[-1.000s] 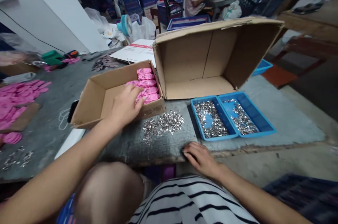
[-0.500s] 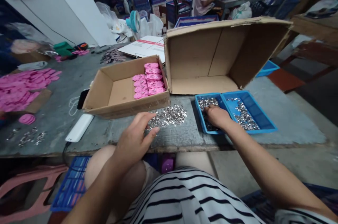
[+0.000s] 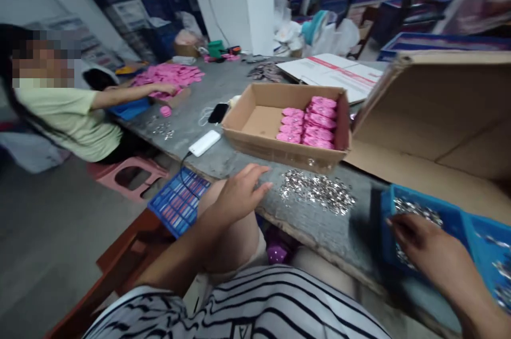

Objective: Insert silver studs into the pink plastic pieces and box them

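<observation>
The left hand [image 3: 245, 192] holds thumb and fingers parted around nothing, a pile of silvery pieces [image 3: 321, 191] just beyond their tips. The right hand [image 3: 433, 248] curls its fingers over a blue tray [image 3: 457, 222]; whether they grip anything cannot be told.

Right hand [image 3: 437, 254]: blurred; it hides part of the left tray [image 3: 455, 219], and its grip contents are indeterminable. Right tray [image 3: 485, 225] and large carton [image 3: 447, 110]: cut off (right edge). Metal pieces [image 3: 319, 191]: too small to identify.

Shiny silvery pieces [image 3: 323, 191] lie in 1 loose heap and inside 2 blue trays [image 3: 455, 224].
</observation>
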{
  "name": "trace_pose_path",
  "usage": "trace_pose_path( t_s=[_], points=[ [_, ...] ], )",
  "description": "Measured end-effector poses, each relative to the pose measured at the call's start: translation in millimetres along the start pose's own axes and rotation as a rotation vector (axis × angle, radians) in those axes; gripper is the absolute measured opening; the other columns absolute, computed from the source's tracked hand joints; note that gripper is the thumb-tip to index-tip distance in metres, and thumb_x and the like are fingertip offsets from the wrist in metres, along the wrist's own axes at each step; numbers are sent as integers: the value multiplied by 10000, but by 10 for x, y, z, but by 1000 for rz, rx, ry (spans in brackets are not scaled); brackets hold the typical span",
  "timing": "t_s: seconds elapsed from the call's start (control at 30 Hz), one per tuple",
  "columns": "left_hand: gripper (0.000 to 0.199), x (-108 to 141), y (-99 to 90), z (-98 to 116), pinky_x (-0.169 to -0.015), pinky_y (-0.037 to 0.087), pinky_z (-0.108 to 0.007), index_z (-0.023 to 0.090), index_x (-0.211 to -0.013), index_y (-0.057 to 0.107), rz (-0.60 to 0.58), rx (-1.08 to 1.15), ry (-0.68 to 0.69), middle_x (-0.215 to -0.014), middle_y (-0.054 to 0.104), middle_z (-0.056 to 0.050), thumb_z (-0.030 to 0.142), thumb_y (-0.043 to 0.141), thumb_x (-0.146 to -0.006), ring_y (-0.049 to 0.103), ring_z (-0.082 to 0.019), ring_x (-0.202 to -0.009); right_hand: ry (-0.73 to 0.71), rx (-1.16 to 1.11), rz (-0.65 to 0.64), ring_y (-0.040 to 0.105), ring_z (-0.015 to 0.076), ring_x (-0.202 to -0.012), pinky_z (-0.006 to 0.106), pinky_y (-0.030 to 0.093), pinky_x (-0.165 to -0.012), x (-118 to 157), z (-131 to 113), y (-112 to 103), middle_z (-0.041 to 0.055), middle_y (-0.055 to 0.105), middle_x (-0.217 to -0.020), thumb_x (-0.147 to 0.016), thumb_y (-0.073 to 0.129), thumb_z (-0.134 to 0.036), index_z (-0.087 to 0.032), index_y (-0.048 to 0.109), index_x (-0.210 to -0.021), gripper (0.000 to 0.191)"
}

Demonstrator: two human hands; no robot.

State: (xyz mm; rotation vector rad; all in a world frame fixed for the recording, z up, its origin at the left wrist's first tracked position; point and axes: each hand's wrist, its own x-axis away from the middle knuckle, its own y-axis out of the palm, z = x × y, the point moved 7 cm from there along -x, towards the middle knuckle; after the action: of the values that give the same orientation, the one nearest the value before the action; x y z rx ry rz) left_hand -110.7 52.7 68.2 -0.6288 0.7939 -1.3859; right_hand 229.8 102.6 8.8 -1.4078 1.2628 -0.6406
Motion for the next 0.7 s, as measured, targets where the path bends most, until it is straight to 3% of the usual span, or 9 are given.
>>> trace_pose_path(
  t_s=[0.1,0.2,0.3,0.37,0.47,0.53,0.6,0.7],
  points=[
    [293,46,-213,-228,-892,492,-353,182,-1127,620,138,-27,-59,-1097,660,-82,262,501,-871,631,-193,-926,-231,-194,-14,645,224,-521,335,482,-441,25,-340,156,77,685,-638,-898,350,-586,-238,613,-712,474],
    [268,114,-323,-470,-952,467,-380,196,-1086,640,177,-83,-133,-1086,682,-79,249,523,-852,616,-220,-1035,-380,-315,-57,664,199,-532,305,515,-473,89,-680,335,37,693,-632,-922,407,-484,-248,596,-727,359],
    [266,196,-286,-664,-946,479,-402,184,-1047,656,111,-83,-231,-1064,705,-96,278,557,-818,634,-244,-1035,-415,-325,-13,666,179,-549,284,527,-502,89,-815,411,18,688,-647,-938,413,-394,-251,575,-745,290],
    [328,237,-265,-722,-929,494,-387,167,-1093,641,115,-55,-257,-1088,702,-110,331,494,-850,651,-237,-1019,-361,-262,59,666,182,-599,286,530,-538,-20,-720,335,32,685,-700,-935,425,-373,-239,570,-802,238],
    [368,240,-227,-711,-927,501,-389,179,-1106,641,97,-76,-199,-1067,715,-94,373,469,-844,661,-239,-1006,-174,-48,280,654,264,-886,384,530,-739,-296,-333,-137,136,672,-948,-903,476,-380,-182,568,-1040,258],
    [354,220,-206,-687,-914,511,-400,206,-1066,659,82,-99,-146,-1038,728,-79,389,461,-837,667,-245,-999,3,149,543,516,381,-1163,508,446,-892,-451,-38,-720,275,551,-1194,-863,529,-414,-72,510,-1208,485],
    [374,191,-205,-695,-889,525,-420,217,-1054,665,88,-124,-138,-1016,735,-76,427,447,-834,677,-258,-979,207,296,674,371,444,-1290,575,360,-947,-622,211,-1290,362,377,-1357,-820,582,-448,30,390,-1332,727],
    [441,119,-170,-750,-856,540,-413,209,-1067,668,36,-157,-186,-997,740,-84,472,423,-812,692,-265,-941,302,497,498,305,425,-1342,575,308,-958,-1072,408,-1808,323,325,-1436,-867,526,-437,3,388,-1383,693]
  ],
)
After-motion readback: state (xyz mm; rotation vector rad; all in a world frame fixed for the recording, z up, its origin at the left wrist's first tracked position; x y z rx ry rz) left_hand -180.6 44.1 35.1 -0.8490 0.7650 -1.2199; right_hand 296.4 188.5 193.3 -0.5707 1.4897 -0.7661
